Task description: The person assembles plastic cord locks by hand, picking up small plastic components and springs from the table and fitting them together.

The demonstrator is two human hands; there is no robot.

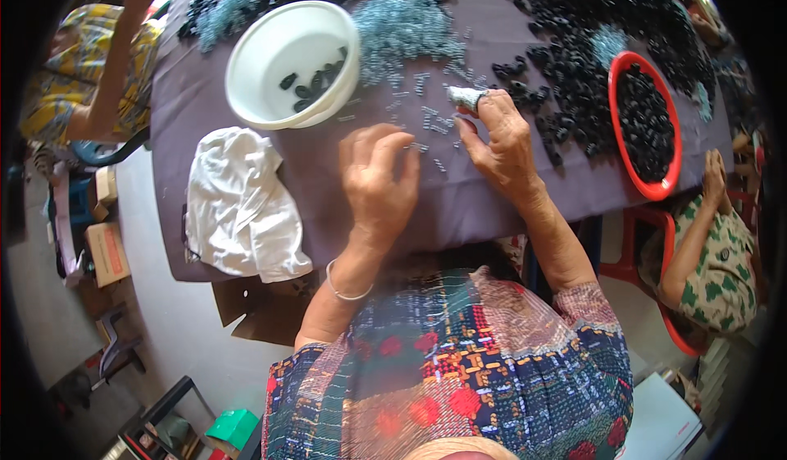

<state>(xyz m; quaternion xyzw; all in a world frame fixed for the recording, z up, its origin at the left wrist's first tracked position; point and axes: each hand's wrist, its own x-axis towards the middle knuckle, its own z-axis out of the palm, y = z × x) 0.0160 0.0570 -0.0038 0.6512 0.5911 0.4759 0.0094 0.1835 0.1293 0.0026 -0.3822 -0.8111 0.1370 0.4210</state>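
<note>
Worktop (311,189), draped in purple-grey cloth: filling the upper and middle frame, carrying all items below.
Heap of black moulded pieces (590,107): spreading across the upper right, with more lining the top edge.
White plastic bowl (238,83), round: standing upper left of centre, holding a small cluster of black pieces (316,85), most of its floor showing.
Red plastic tray (657,189), oval: standing at right, brimming with like black pieces.
White cloth (238,206), crumpled: lying at left, below the bowl.
Heap of pale blue translucent pieces (406,29): lying at upper centre, just beside the bowl.
Left hand (377,169): hanging at centre, fingers curling inward; whether they are gripping anything, cannot tell.
Right hand (502,136): hanging right of centre, thumb and index finger standing slightly apart, no piece clearly showing between; a white covering (466,97) is wrapping the index fingertip.
Loose translucent pieces (434,120): lying scattered between the hands. Step apparently in hand: picking among these; the next grip is likely calling for a fine pinch.
</note>
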